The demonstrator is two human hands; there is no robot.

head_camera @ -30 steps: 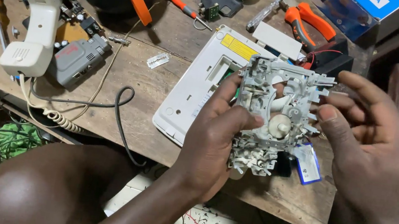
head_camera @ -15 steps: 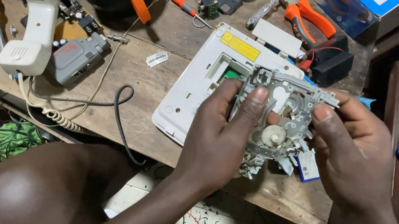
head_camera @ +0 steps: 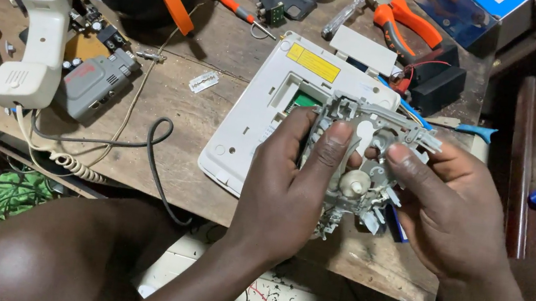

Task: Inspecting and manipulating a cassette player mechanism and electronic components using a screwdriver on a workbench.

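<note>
Hands at mid-frame: we see the left hand (head_camera: 288, 182) and the right hand (head_camera: 447, 209) together gripping a grey plastic mechanism (head_camera: 357, 167), held up above the near edge of the wooden counter (head_camera: 227, 45). Fingers of the left hand are curled shut around the mechanism's left side, thumb pressed flat on its face; fingers of the right hand are closed on its right side, thumb lying just beside a small round white wheel (head_camera: 354, 182) in the middle. Behind the mechanism, a white telephone base (head_camera: 267, 108) lies flat on the counter, with a yellow label near its top edge. To the far left we note a white handset (head_camera: 34, 31) with a coiled cord (head_camera: 64, 161) trailing off the counter edge, and a grey box (head_camera: 96, 81) touching it. A black cable (head_camera: 142, 142) loops between handset and base. Further back: orange-handled pliers (head_camera: 407, 23), a small red screwdriver (head_camera: 239, 12), a razor blade (head_camera: 204, 81), a blue box (head_camera: 469, 11) at the upper right.
</note>
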